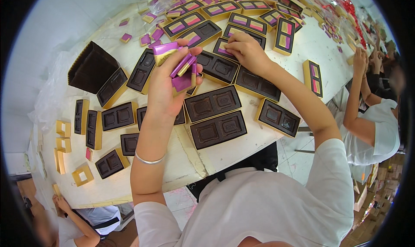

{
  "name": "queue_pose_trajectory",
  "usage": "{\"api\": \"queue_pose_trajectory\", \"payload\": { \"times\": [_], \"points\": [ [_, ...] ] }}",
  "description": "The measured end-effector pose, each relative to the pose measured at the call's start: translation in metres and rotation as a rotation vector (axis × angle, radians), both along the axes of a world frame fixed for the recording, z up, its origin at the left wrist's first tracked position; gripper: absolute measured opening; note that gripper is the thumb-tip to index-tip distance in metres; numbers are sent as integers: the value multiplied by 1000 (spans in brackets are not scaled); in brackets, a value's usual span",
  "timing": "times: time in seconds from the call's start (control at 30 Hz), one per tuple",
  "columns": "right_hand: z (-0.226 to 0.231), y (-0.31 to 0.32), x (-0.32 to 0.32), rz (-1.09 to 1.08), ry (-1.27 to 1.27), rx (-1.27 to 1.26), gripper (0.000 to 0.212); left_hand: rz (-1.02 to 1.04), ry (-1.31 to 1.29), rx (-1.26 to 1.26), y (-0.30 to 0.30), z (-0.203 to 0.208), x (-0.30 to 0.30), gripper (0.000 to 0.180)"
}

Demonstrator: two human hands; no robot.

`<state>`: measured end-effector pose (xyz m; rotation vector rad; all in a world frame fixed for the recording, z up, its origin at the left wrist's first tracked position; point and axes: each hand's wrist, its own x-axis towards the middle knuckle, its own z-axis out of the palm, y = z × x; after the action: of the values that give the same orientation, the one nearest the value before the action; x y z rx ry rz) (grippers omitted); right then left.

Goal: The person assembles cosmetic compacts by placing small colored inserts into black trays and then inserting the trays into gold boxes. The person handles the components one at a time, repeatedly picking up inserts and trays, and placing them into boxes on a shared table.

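Note:
My left hand (170,89) is raised over the table, its fingers curled round several flat purple-and-gold wrapped chocolates (165,52). On its wrist sits a silver bangle (150,161). Farther right, my right hand (250,52) has its fingers pinched at a purple-wrapped chocolate (222,48) in one end of a gold box with a dark two-compartment insert; the fingers partly hide this box. Just nearer lie similar boxes with bare inserts, among them a long box (217,67) and another box (258,83). Two more boxes (213,103) lie side by side below them.
Boxes filled with purple and pink chocolates (220,9) crowd the far side. Loose chocolates (145,40) lie at far left. A tall stack of dark inserts (92,68), gold card frames (82,175) and clear plastic (54,82) stand left. Other people (374,121) work at the right and lower left.

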<state>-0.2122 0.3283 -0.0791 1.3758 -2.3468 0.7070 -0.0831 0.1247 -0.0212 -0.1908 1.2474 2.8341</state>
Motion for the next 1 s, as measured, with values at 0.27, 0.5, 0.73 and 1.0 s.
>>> {"api": "queue_pose_trajectory", "payload": {
  "times": [0.27,0.5,0.73,1.0],
  "points": [
    [11,8,22,-39,43,261,25,25,44,29,-7,9,1,26],
    [14,52,-12,87,18,301,32,-62,38,-7,1,10,6,27],
    [56,28,52,162,-624,-222,25,-447,-110,-250,23,-2,24,27],
    [51,17,79,209,-1151,-424,11,-537,-72,-356,53,-9,23,22]
  ]
}}
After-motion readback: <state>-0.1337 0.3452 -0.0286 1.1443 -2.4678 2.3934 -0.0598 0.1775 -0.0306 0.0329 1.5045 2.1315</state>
